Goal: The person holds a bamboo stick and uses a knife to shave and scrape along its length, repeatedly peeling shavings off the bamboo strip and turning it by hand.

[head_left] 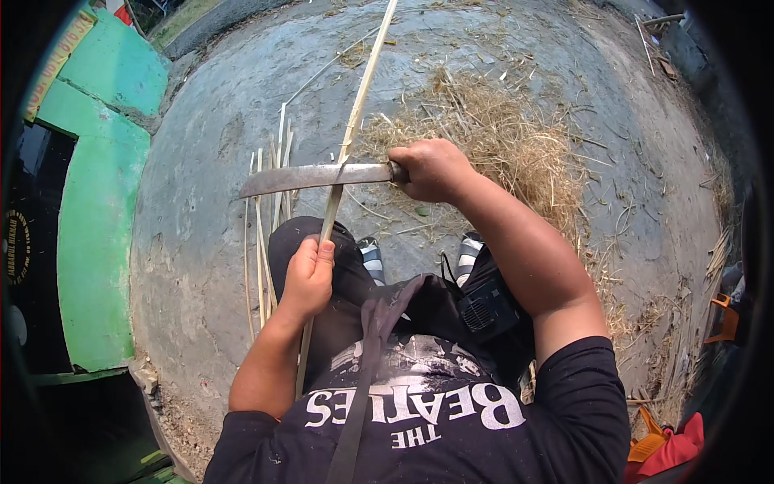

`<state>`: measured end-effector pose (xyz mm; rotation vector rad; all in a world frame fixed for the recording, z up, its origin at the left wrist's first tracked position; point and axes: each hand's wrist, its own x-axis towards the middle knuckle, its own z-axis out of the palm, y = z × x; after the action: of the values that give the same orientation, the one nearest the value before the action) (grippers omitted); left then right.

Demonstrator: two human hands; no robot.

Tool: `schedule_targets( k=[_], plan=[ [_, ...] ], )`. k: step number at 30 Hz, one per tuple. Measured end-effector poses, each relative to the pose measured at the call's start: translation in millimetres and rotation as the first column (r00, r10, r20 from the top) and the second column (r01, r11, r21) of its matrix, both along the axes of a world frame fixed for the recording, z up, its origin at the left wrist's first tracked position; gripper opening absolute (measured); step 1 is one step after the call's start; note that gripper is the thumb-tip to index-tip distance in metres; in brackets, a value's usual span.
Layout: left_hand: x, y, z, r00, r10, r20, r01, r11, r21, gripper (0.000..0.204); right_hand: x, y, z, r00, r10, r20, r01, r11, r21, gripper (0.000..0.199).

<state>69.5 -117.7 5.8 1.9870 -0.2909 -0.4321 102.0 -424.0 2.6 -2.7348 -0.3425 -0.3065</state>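
Bamboo is what the hands work on: a long thin stick (348,133) runs from the lap up toward 12 o'clock. The left hand (307,276) is closed tight around the stick low down, near the knee. The right hand (431,169) is clenched on the handle of a big knife (310,177). The blade lies flat across the stick and points to 9 o'clock, touching it just above the left hand.

I think the blade could slip down the stick and cut the left hand, because that hand sits right below it. The thin stick could also bend or snap under a hard push.

More strips (262,234) lie on the ground at 9 o'clock of the stick. Dry shavings (508,137) are piled at 2 o'clock. No boxes or bowls show.
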Motion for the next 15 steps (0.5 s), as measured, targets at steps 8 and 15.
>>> schedule_targets(
  k=[8, 15],
  plan=[
    [-6, 5, 7, 0.994, -0.08, 0.073, 0.075, 0.995, 0.066, 0.026, 5, -16, 2, 0.994, -0.108, 0.025, 0.108, 0.994, 0.003, 0.012],
    [-18, 10, 21, 0.973, -0.13, 0.193, 0.106, 0.986, 0.13, 0.027, -3, -8, 13, 0.999, 0.013, -0.034, -0.011, 0.998, 0.063, 0.015]
  ],
)
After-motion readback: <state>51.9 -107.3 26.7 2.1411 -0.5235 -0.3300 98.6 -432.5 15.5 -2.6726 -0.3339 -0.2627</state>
